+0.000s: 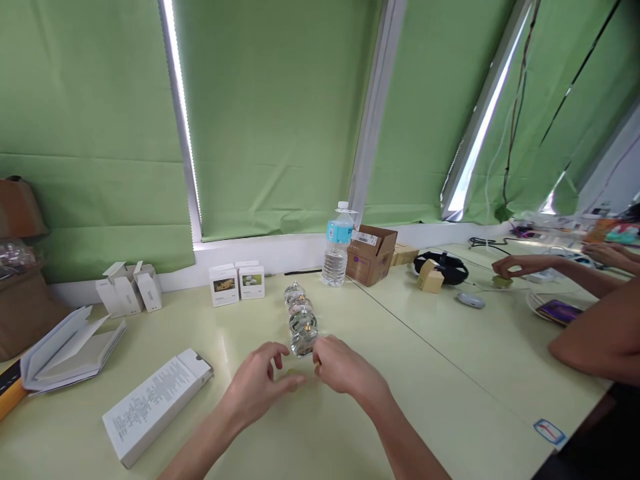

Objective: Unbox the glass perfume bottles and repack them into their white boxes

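A row of several clear, rounded glass pieces with small gold-coloured tips runs away from me along the table. My left hand is just left of the nearest piece, fingers apart and curved, thumb stretched to the right, holding nothing I can see. Close by on the right, my right hand is closed, its fingertips curled beside the nearest glass piece; what they hold, if anything, is hidden. Between the hands a small yellowish-green patch shows on the table, too small to name.
Behind the glass stand a water bottle, a brown carton and small white picture boxes. A long white box and an open notebook lie to the left. At right, a co-worker's hand is over a greenish object.
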Tool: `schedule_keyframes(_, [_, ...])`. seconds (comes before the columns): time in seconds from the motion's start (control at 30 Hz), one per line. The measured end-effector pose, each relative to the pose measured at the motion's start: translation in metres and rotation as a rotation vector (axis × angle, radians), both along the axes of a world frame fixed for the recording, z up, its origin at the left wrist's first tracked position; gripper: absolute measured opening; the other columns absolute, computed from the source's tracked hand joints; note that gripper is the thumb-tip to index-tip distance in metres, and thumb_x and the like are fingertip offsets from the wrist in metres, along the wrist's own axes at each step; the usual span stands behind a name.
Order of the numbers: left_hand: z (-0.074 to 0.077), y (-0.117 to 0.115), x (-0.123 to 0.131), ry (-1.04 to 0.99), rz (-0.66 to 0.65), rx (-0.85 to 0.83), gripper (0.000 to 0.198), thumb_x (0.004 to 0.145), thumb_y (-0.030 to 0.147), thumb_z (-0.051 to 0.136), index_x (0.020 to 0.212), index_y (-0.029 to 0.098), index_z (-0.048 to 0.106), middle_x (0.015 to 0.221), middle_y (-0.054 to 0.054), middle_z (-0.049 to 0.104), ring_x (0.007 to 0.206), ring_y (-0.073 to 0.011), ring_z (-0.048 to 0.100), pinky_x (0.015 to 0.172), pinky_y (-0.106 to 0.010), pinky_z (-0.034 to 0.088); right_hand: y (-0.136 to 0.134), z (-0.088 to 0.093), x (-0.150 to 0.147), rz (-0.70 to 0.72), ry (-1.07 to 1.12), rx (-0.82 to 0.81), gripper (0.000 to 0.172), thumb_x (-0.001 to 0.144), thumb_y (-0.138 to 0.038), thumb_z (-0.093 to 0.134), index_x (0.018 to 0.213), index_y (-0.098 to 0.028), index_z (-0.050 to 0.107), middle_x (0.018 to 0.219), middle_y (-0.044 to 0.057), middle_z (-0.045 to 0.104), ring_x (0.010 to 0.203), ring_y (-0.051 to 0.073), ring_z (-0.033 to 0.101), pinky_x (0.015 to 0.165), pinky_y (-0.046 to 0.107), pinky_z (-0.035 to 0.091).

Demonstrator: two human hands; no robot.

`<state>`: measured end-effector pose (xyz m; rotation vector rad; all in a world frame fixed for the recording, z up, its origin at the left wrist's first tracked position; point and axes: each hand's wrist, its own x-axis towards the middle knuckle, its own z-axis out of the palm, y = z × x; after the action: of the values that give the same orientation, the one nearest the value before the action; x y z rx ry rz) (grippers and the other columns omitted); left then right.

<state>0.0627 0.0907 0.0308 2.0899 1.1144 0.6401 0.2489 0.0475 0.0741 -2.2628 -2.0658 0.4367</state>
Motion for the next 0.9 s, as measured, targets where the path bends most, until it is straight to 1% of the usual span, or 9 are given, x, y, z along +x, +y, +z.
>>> schedule_keyframes(0.07, [-0.008, -0.004, -0.001, 0.049, -0.013, 0.002, 0.041, 0.074, 0.043, 0.068, 0.109, 0.024, 0.062, 0.094, 0.000, 0.062, 0.064, -0.0128, 0.053, 0.062, -0.024, 0.044, 0.002, -0.001, 0.005, -0.027, 0.005, 0.009, 0.022, 0.079, -0.006, 0.051, 0.093, -0.016, 0.064, 0.101, 0.009, 0.062, 0.081, 0.016, 0.059, 0.055, 0.023, 0.029])
schedule_keyframes(0.17, [-0.017, -0.006, 0.004, 0.070, -0.017, 0.051, 0.024, 0.078, 0.029, 0.060, 0.101, 0.023, 0.063, 0.093, 0.000, 0.062, 0.064, -0.0124, 0.054, 0.063, -0.024, 0.043, 0.003, -0.003, 0.008, -0.034, -0.005, -0.005, 0.020, 0.079, -0.005, 0.050, 0.087, -0.016, 0.065, 0.097, 0.009, 0.063, 0.075, 0.016, 0.060, 0.053, 0.024, 0.027])
schedule_keyframes(0.3, [-0.018, -0.005, 0.016, 0.095, -0.025, 0.117, 0.013, 0.079, 0.020, 0.054, 0.089, 0.022, 0.062, 0.092, -0.001, 0.064, 0.067, -0.0134, 0.057, 0.062, -0.023, 0.041, 0.004, -0.004, 0.009, -0.047, 0.002, -0.008, 0.019, 0.079, -0.007, 0.052, 0.084, -0.018, 0.066, 0.096, 0.008, 0.064, 0.072, 0.016, 0.061, 0.051, 0.023, 0.025])
schedule_keyframes(0.37, [-0.017, -0.007, 0.024, 0.133, -0.010, 0.153, 0.014, 0.079, 0.019, 0.053, 0.090, 0.023, 0.061, 0.093, -0.001, 0.065, 0.071, -0.0150, 0.059, 0.061, -0.023, 0.039, 0.004, -0.004, 0.010, -0.048, 0.013, 0.000, 0.016, 0.080, -0.010, 0.054, 0.084, -0.018, 0.067, 0.095, 0.008, 0.065, 0.072, 0.016, 0.061, 0.051, 0.023, 0.026])
schedule_keyframes(0.43, [-0.015, -0.009, 0.032, 0.178, 0.013, 0.196, 0.018, 0.082, 0.019, 0.051, 0.097, 0.024, 0.060, 0.097, -0.002, 0.066, 0.075, -0.0172, 0.062, 0.061, -0.024, 0.038, 0.005, -0.005, 0.011, -0.042, 0.013, 0.006, 0.015, 0.079, -0.009, 0.055, 0.083, -0.017, 0.067, 0.093, 0.008, 0.066, 0.072, 0.016, 0.060, 0.051, 0.023, 0.026])
schedule_keyframes(0.53, [-0.015, -0.012, 0.042, 0.245, 0.029, 0.235, 0.023, 0.087, 0.018, 0.047, 0.107, 0.024, 0.056, 0.104, -0.003, 0.068, 0.083, -0.0203, 0.065, 0.063, -0.026, 0.038, 0.007, -0.009, 0.011, -0.032, 0.002, 0.001, 0.019, 0.078, -0.006, 0.053, 0.084, -0.017, 0.068, 0.091, 0.007, 0.066, 0.069, 0.015, 0.059, 0.050, 0.023, 0.024])
schedule_keyframes(0.6, [-0.016, -0.013, 0.046, 0.294, 0.028, 0.238, 0.022, 0.090, 0.017, 0.044, 0.108, 0.022, 0.055, 0.106, -0.004, 0.068, 0.087, -0.0214, 0.066, 0.064, -0.027, 0.038, 0.008, -0.011, 0.011, -0.024, -0.009, 0.008, 0.022, 0.078, -0.005, 0.051, 0.086, -0.017, 0.068, 0.092, 0.006, 0.066, 0.067, 0.014, 0.059, 0.050, 0.024, 0.024])
schedule_keyframes(0.77, [-0.019, -0.013, 0.043, 0.358, 0.034, 0.294, 0.021, 0.092, 0.015, 0.044, 0.110, 0.021, 0.054, 0.107, -0.005, 0.066, 0.096, -0.0218, 0.065, 0.070, -0.028, 0.041, 0.009, -0.013, 0.010, -0.032, -0.045, 0.042, 0.026, 0.077, -0.003, 0.051, 0.090, -0.018, 0.068, 0.094, 0.008, 0.067, 0.073, 0.016, 0.062, 0.051, 0.025, 0.022])
schedule_keyframes(0.9, [-0.022, -0.012, 0.038, 0.401, 0.084, 0.332, 0.013, 0.093, 0.024, 0.048, 0.100, 0.021, 0.058, 0.103, -0.005, 0.067, 0.095, -0.0234, 0.065, 0.074, -0.030, 0.042, 0.009, -0.013, 0.007, -0.012, -0.078, 0.067, 0.013, 0.076, -0.010, 0.057, 0.074, -0.017, 0.068, 0.081, 0.007, 0.068, 0.069, 0.017, 0.062, 0.051, 0.026, 0.021])
